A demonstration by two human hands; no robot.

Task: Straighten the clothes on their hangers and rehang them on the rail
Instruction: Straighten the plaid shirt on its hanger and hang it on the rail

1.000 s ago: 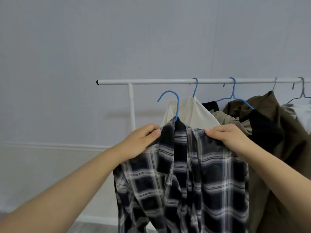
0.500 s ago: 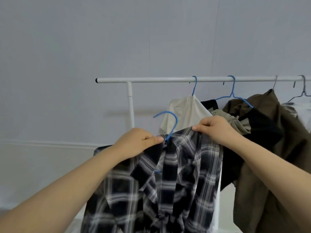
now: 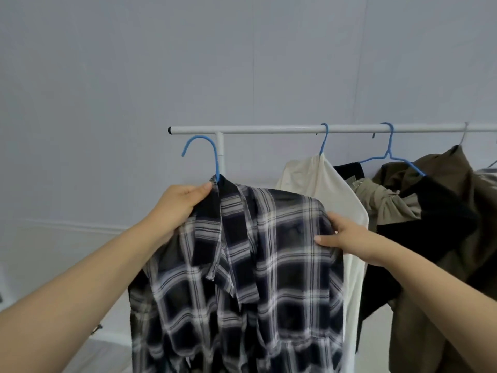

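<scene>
Left hand (image 3: 177, 203) gripping collar of dark plaid cotton shirt (image 3: 242, 278) (centre frame); right hand (image 3: 347, 238) pinching its shoulder; blue wire hanger (image 3: 215, 157) hook below white metal rail (image 3: 269, 129).

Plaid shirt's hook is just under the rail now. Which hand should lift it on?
Left. The left hand grips the plaid shirt at the collar, right beneath the blue hanger hook, which sits just below the rail. The right hand only holds the shirt's shoulder, farther down.

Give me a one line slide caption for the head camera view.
Left hand and right hand hold a plaid shirt on its blue hanger just below the white rail.
</scene>
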